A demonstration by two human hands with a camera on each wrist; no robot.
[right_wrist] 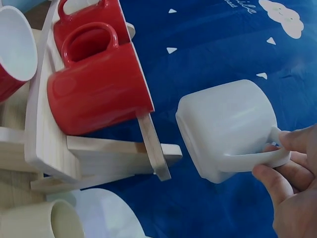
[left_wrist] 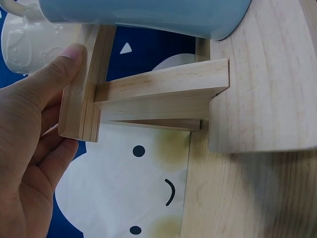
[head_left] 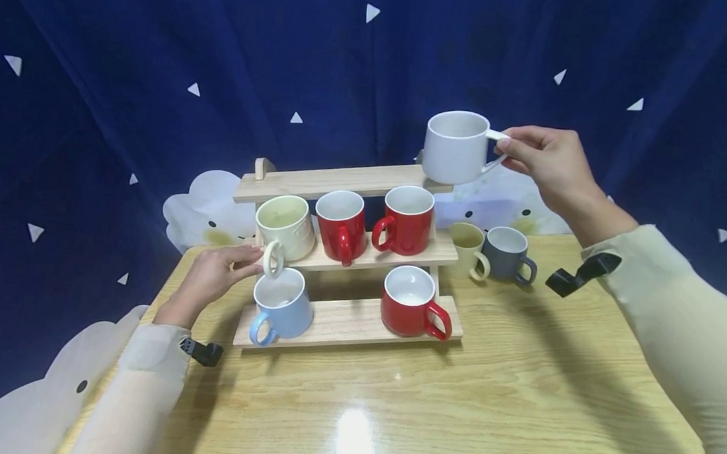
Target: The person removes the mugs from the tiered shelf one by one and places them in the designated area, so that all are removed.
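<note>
At nine o'clock from the wooden rack [head_left: 335,180], the left hand [head_left: 220,272] has its thumb and fingers clamped on the left end of the middle shelf [head_left: 444,250]. A cream mug [head_left: 298,241] stands on that end, handle toward six o'clock. Below it, on the bottom shelf [head_left: 343,320], stands a light blue mug [head_left: 290,311], handle toward seven o'clock. Next along the middle shelf come two red mugs [head_left: 415,234], the first with its handle at six o'clock, the second at eight. Beneath the second, a third red mug [head_left: 401,314] sits on the bottom shelf, handle at four o'clock. The white mug [head_left: 452,156] hangs upright in the air at the rack's one o'clock, near the right end of the top shelf but apart from it. At the rack's three o'clock, a yellow mug [head_left: 460,265] and a grey mug [head_left: 499,264] stand on the table [head_left: 358,380]. Farthest right, the right hand [head_left: 552,157] pinches the white mug's handle, thumb and fingers clamped on it.
</note>
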